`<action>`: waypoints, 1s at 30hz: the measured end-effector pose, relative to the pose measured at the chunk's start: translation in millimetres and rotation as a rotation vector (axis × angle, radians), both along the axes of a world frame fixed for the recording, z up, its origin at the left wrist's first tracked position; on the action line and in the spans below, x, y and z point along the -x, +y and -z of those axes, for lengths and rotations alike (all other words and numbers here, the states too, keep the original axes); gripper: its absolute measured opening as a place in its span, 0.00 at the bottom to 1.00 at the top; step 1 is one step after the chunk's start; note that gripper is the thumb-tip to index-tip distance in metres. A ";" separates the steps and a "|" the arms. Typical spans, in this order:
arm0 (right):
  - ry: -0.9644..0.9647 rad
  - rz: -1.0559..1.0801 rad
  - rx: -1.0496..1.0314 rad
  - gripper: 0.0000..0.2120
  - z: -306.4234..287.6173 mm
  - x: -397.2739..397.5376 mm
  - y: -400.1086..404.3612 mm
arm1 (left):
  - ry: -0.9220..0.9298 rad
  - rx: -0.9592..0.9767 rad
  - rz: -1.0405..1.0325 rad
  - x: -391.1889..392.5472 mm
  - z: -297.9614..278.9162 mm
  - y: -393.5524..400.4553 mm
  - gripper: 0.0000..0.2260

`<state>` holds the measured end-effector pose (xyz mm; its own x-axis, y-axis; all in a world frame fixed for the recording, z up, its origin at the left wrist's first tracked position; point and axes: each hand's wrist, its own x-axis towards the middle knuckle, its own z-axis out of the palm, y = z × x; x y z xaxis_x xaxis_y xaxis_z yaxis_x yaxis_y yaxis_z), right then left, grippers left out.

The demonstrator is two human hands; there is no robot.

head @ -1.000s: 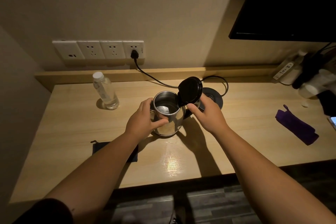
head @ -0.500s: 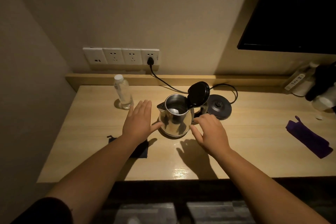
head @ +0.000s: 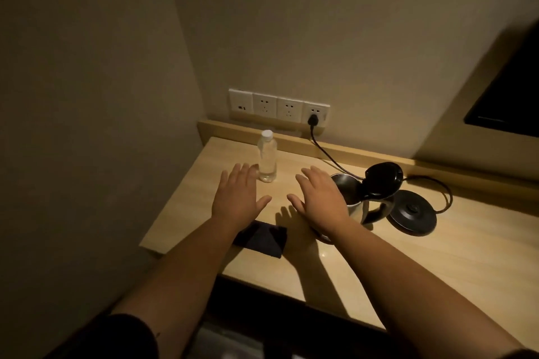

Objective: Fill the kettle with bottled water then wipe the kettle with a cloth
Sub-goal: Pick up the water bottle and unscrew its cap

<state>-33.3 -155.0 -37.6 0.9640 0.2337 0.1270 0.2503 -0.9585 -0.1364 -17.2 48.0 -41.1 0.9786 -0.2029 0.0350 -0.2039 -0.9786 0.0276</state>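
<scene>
Cloth: a dark folded cloth is laid flat at the near edge of the tabletop, partly covered by the left forearm. It is judged soft and light, and may be pinched at any edge.
Left hand: fingers are held straight and spread above the tabletop; nothing is gripped.
Right hand: fingers are held straight, palm down, in front of the kettle; nothing is gripped.
Kettle: a steel body is stood upright, lid raised, off its base, which is just beside it. It is judged rigid, smooth and slippery; the dark handle on its right is the place to be held.
Bottle: stood upright and capped, just beyond the left fingertips. It is judged light and thin-walled; the middle is to be gripped gently.
Stage: pouring is judged not yet begun.
</scene>
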 end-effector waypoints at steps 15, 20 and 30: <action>0.044 0.105 -0.062 0.29 6.3 -71.5 56.1 | 0.111 0.032 0.059 -66.5 19.5 50.0 0.36; 0.051 0.224 -0.074 0.29 10.9 -106.2 65.5 | 0.152 0.090 0.153 -117.1 35.5 51.3 0.37; 0.050 0.251 -0.146 0.30 18.3 -156.2 55.0 | 0.201 0.298 0.164 -168.6 67.8 26.8 0.40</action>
